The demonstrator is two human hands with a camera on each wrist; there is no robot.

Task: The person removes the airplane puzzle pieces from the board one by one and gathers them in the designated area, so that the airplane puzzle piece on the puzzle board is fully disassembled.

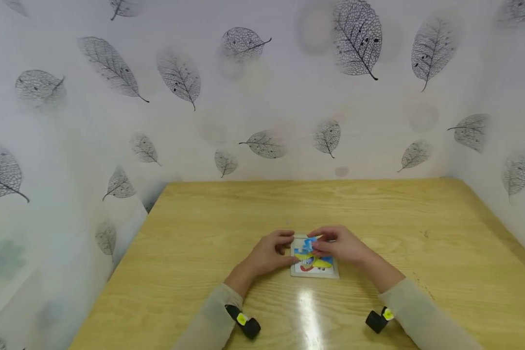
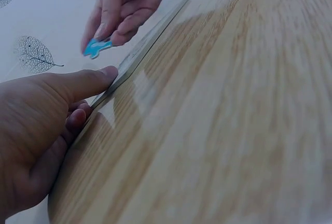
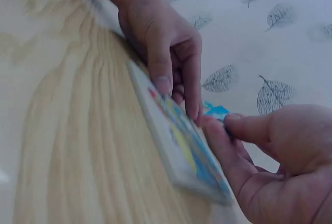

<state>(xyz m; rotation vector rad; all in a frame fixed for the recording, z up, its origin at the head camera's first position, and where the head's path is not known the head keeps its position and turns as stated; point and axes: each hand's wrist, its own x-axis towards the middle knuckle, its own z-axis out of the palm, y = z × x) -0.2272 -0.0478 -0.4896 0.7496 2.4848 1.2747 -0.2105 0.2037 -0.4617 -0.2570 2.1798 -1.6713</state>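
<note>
A flat jigsaw puzzle board [image 1: 316,274] with a pale frame lies on the table, its picture yellow, blue, red and white. At its left edge, my left hand [image 1: 269,253] grips the board, the thumb over the rim and the other fingers bent beside it. Over the board's upper part, my right hand [image 1: 339,245] pinches a blue and white puzzle piece [image 2: 97,47] between thumb and fingers. In the left wrist view this piece is raised off the board. The right wrist view shows the piece partly covered by the fingertips.
The board rests on a light wooden table [image 1: 192,218]. Behind and at the sides hangs a pale covering [image 1: 288,97] printed with dark leaves. Each sleeve carries a black wrist camera [image 1: 378,321] with a yellow mark.
</note>
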